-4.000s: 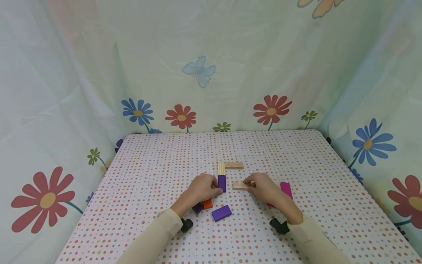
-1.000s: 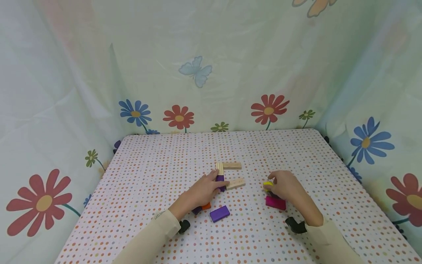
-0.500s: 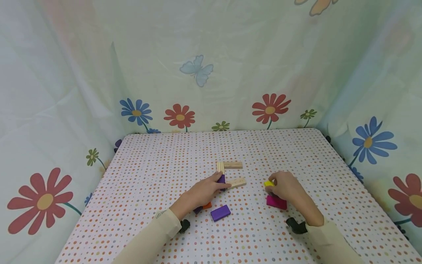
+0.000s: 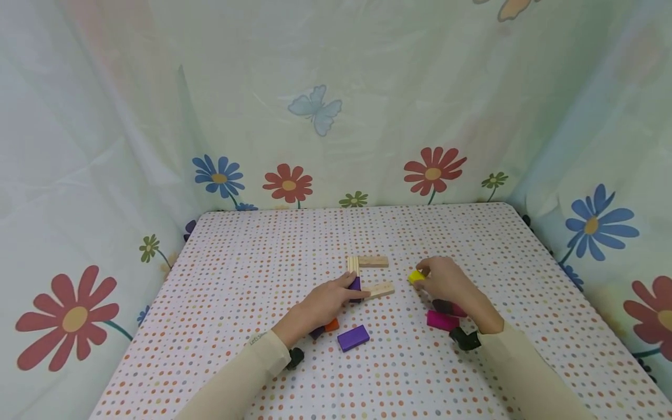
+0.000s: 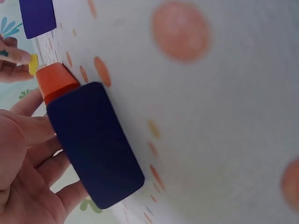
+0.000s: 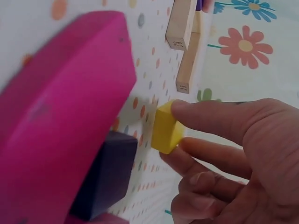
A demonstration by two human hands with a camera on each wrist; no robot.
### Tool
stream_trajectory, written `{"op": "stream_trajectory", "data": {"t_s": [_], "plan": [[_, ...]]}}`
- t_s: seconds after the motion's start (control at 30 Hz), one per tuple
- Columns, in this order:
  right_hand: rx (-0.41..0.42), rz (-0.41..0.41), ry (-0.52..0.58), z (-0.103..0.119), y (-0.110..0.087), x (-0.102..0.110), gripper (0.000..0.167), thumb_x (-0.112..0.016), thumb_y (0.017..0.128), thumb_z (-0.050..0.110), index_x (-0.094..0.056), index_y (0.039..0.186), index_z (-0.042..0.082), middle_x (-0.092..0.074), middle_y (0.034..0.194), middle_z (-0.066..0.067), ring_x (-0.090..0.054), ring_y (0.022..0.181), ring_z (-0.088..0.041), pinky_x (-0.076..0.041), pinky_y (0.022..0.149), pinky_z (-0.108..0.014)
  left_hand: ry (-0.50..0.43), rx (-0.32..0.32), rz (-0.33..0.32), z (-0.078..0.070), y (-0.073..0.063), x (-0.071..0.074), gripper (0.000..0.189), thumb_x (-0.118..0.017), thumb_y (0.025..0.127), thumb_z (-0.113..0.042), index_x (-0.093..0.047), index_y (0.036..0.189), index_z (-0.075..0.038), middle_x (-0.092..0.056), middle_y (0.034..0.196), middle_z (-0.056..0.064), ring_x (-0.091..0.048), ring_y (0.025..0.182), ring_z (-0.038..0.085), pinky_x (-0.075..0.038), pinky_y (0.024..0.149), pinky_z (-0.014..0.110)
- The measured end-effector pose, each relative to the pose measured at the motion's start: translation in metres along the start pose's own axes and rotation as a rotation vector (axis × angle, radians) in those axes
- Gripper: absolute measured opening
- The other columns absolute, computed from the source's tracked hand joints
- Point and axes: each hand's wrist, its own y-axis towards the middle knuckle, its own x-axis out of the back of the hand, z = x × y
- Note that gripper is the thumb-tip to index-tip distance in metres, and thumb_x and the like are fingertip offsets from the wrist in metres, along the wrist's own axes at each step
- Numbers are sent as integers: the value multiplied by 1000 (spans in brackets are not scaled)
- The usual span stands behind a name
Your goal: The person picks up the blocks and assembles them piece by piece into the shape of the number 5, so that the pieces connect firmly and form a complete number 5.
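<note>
Head view: we see the right hand (image 4: 445, 281) pinching a yellow block (image 4: 416, 276) over the spotted desk (image 4: 262, 245), to the right of a lower wooden block (image 4: 381, 290) and apart from it. Our left hand (image 4: 324, 300) rests extended fingers on a purple block (image 4: 355, 286), which adjoins a pale wooden row (image 4: 353, 265); an upper wooden block (image 4: 374, 262) runs right from that row. Nearer us lie a loose purple block (image 4: 353, 338) and a magenta block (image 4: 442, 320). Left wrist view: a dark block (image 5: 96, 144) and an orange block (image 5: 57, 80) partly cover our left fingers, and we cannot tell whether they touch. Right wrist view: our thumb and fingers hold the yellow block from opposite sides; whether it touches the desk, we cannot tell.
</note>
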Motion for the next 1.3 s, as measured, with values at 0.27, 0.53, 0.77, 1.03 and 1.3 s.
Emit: {"op": "stream_trajectory", "data": {"t_s": [0.27, 0.53, 0.77, 1.03, 1.3], "plan": [[-18, 4, 70, 12, 20, 0, 38, -78, 94, 10, -71, 127, -7, -72, 125, -25, -67, 114, -39, -57, 100, -54, -16, 8, 7, -2, -1, 2, 60, -52, 108, 2, -58, 153, -37, -31, 175, 12, -35, 161, 30, -47, 121, 50], [10, 41, 96, 15, 38, -2, 38, -77, 93, 7, -71, 129, -6, -72, 125, -23, -68, 107, -34, -59, 91, -45, -31, 27, 19, -2, 1, 0, 60, -53, 108, 1, -57, 153, -38, -30, 176, 11, -32, 163, 29, -47, 121, 49], [8, 54, 115, 19, 47, -6, 39, -75, 91, 0, -70, 130, -8, -71, 129, -26, -68, 105, -32, -60, 91, -43, -42, 55, 26, -4, 1, 1, 59, -53, 108, 0, -59, 151, -39, -30, 176, 10, -31, 163, 28, -49, 119, 47], [41, 57, 113, 19, 52, -6, 36, -74, 94, 1, -71, 129, -7, -70, 129, -27, -69, 109, -36, -61, 95, -46, -22, 58, 28, -5, 2, 2, 67, -53, 104, 8, -59, 151, -39, -32, 175, 10, -33, 162, 28, -47, 121, 50], [97, 42, 98, 19, 57, -8, 33, -73, 94, 0, -72, 126, -8, -69, 131, -28, -70, 110, -38, -61, 96, -48, -24, 76, 34, -6, 3, 2, 72, -58, 100, 10, -60, 150, -41, -32, 175, 9, -34, 162, 28, -51, 117, 47]]}}
